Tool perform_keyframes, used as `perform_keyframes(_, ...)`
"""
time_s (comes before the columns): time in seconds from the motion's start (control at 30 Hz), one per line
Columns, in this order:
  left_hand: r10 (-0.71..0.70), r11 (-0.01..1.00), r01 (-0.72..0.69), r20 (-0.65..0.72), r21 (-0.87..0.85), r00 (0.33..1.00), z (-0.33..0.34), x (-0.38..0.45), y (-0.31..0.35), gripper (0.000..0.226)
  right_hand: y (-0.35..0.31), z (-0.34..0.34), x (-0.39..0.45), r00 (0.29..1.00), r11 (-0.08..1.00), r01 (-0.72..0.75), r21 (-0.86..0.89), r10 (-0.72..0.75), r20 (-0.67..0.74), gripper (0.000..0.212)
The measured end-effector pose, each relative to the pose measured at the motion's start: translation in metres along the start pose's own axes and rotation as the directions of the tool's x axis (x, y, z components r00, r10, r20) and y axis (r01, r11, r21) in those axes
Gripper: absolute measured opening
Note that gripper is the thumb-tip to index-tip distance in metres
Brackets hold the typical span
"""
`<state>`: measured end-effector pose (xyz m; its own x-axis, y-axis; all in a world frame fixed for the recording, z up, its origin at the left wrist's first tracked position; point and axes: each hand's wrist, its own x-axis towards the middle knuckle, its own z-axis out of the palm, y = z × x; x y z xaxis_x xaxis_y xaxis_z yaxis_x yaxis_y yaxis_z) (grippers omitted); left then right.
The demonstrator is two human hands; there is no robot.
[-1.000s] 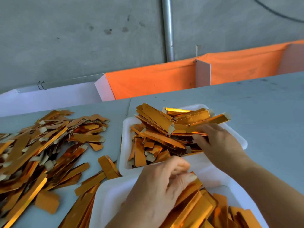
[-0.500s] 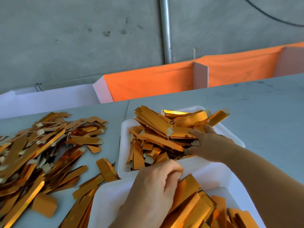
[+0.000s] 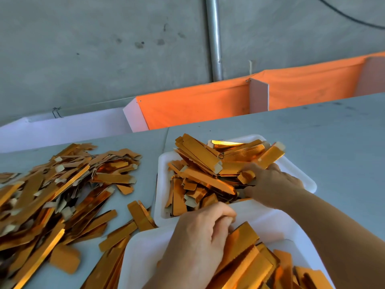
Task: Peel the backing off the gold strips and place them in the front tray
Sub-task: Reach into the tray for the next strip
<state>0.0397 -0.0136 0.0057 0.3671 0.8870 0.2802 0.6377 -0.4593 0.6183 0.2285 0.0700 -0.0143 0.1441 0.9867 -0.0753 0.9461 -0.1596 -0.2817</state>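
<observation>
Grey table point(image 3: 333, 142); both hands' point(image 3: 270, 184) fingertips hidden among gold strips point(image 3: 198, 155).

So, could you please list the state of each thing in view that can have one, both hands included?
Far tray: heaped with gold strips.
Near tray: holds gold strips, overlaps the far tray's near rim.
Loose pile: spread on the table, left of both trays.
Left hand: fingers curled, pinching a strip in the near tray.
Right hand: in the far tray, gripping strips there.
</observation>
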Motion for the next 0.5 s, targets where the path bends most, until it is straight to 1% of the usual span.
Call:
perform_keyframes(0.1,-0.002,1.000,0.002,-0.001,-0.004,1.000,0.001,0.001,-0.001,0.016,0.002,0.000,0.001,0.999,1.000,0.023,0.012,-0.023,-0.028,0.069)
perform_keyframes(0.13,0.003,1.000,-0.003,-0.004,0.000,1.000,0.001,0.001,-0.002,0.016,0.002,-0.001,0.002,0.999,1.000,0.029,0.011,-0.029,-0.017,0.070)
perform_keyframes(0.2,0.015,1.000,-0.015,-0.009,0.012,1.000,0.002,0.000,-0.003,0.017,0.002,-0.003,0.005,0.998,1.000,0.021,0.014,-0.022,0.052,0.069)
perform_keyframes(0.23,0.020,1.000,-0.020,-0.012,0.013,1.000,0.002,0.000,-0.003,0.017,0.001,-0.004,0.007,0.996,1.000,0.019,0.014,-0.020,0.083,0.065)
perform_keyframes(0.3,0.020,1.000,-0.020,-0.013,0.009,1.000,0.003,0.000,-0.003,0.017,0.001,-0.005,0.010,0.993,1.000,0.028,0.012,-0.030,0.115,0.049)
perform_keyframes(0.37,0.008,1.000,-0.008,-0.019,-0.007,1.000,0.002,0.000,-0.004,0.016,0.002,-0.002,0.012,0.996,0.996,0.067,0.060,-0.070,0.049,0.032)
perform_keyframes(0.4,0.000,1.000,0.000,-0.022,-0.013,1.000,0.002,0.000,-0.005,0.017,0.004,-0.001,0.011,0.995,0.989,0.096,0.117,-0.093,-0.027,0.026)
perform_keyframes(0.43,-0.006,1.000,0.006,-0.029,-0.015,1.000,0.002,0.001,-0.005,0.017,0.006,-0.001,0.009,0.988,0.971,0.123,0.207,-0.101,-0.116,0.021)
perform_keyframes(0.47,-0.012,1.000,0.011,-0.046,-0.020,0.999,0.002,0.001,-0.006,0.018,0.009,-0.002,0.007,0.977,0.926,0.146,0.348,-0.078,-0.200,0.019)
perform_keyframes(0.5,-0.020,0.999,0.018,-0.067,-0.033,0.998,0.001,0.002,-0.006,0.019,0.012,-0.003,0.004,0.967,0.833,0.159,0.530,-0.023,-0.255,0.022)
